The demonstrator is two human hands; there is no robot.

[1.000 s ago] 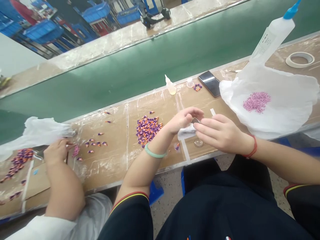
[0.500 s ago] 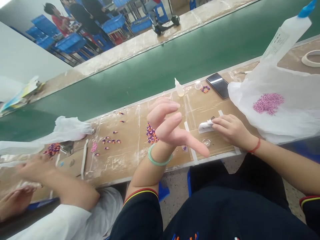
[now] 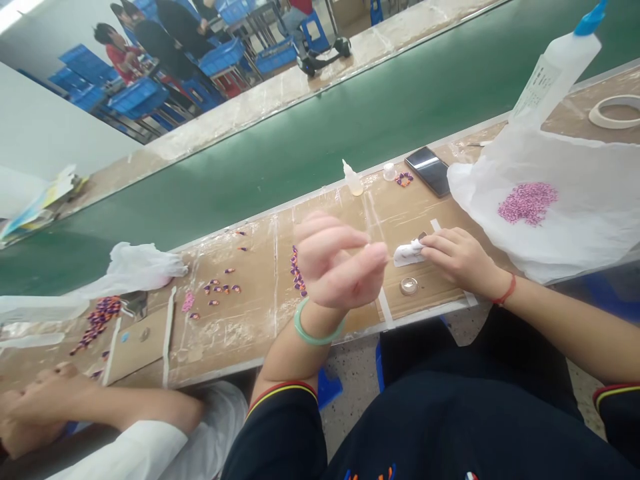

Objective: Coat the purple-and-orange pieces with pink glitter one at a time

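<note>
My left hand [image 3: 340, 270], with a pale green bangle [image 3: 317, 327] at its wrist, is raised above the table. Its fingers are curled and the thumb and index tips meet; whatever they may pinch is too small to make out. Behind it lies a pile of small purple-and-orange pieces [image 3: 296, 270], partly covered by the hand. My right hand [image 3: 460, 263] rests on the table, its fingertips closed on the end of a folded white tissue [image 3: 407, 253]. A small brownish thing [image 3: 423, 235] shows by those fingertips. Just nearer me sits a small round clear dish [image 3: 409, 287].
Along the far edge are a small dropper bottle [image 3: 353, 179], a ring of purple-and-orange pieces [image 3: 404, 179] and a phone [image 3: 429, 170]. Pink beads [image 3: 527, 203] lie on white plastic at right, near a large glue bottle [image 3: 557, 73]. A co-worker's arms [image 3: 100, 403] are at left.
My left hand's thumb and index have come together from a spread position. My right hand stays at the tissue. The co-worker's hands have moved nearer their body.
</note>
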